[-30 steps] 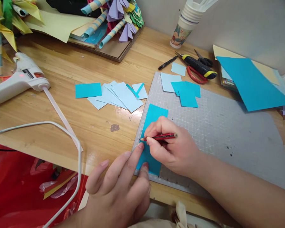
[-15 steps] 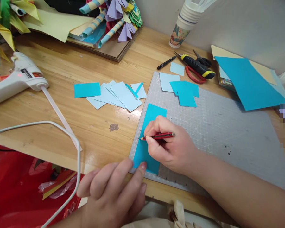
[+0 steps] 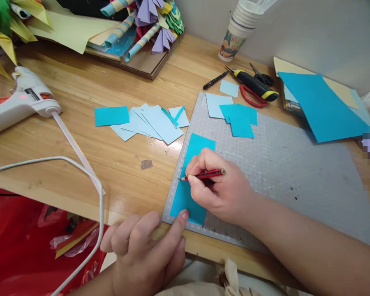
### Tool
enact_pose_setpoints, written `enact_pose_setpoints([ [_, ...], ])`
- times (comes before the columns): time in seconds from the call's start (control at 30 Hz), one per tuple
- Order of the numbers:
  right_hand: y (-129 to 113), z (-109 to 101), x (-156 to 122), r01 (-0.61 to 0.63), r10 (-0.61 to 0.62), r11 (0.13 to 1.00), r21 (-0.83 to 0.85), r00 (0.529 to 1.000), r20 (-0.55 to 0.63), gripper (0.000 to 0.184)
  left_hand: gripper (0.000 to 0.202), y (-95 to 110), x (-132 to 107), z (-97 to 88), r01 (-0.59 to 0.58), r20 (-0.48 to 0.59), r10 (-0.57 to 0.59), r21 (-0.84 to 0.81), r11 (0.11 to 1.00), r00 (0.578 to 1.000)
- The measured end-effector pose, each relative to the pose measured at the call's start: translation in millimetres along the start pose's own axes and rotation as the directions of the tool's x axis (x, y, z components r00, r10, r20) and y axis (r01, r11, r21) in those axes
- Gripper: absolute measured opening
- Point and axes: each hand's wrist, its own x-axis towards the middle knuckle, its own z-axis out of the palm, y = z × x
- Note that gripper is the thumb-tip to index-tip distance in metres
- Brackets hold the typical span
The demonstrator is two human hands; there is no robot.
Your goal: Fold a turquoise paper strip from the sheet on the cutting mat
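Note:
A teal paper rectangle (image 3: 196, 149) lies on the left edge of a grey cutting mat (image 3: 283, 164). My right hand (image 3: 220, 189) grips a red pencil (image 3: 205, 174) with its tip on the paper's left edge. My left hand (image 3: 144, 255) rests at the table's front edge, fingers curled, with one fingertip pressing the paper's near left corner.
Pale blue and teal paper pieces (image 3: 148, 121) lie left of the mat, more teal squares (image 3: 239, 117) on it. A white glue gun (image 3: 21, 102) with its cable (image 3: 80, 164) is at the left. Scissors, cutter (image 3: 255, 86), pen, stacked cups (image 3: 239, 31) and a large teal sheet (image 3: 320, 107) sit behind.
My left hand has slid back from beside the pencil tip to the paper's near corner, its fingers curling in. The right hand with the pencil has barely moved.

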Motion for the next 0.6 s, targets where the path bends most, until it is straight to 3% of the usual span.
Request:
enact_pose_setpoints([
  [0.13,1.3,1.0,-0.7,-0.028,0.028,0.999,0.045,1.000,-0.011,0.013,0.039,5.8,1.7,-0.3,0.090,0.012,-0.089,-0.048,0.995,0.996],
  [0.3,1.4,1.5,-1.4,-0.058,0.062,0.991,0.120,0.997,-0.037,0.012,0.039,2.9,3.3,-1.0,0.022,0.032,-0.021,-0.053,0.998,0.999],
  [0.6,2.1,1.1,-0.9,-0.018,0.018,1.000,0.015,1.000,-0.010,0.015,0.040,0.4,2.7,0.3,0.014,0.015,-0.013,-0.052,0.999,1.000],
])
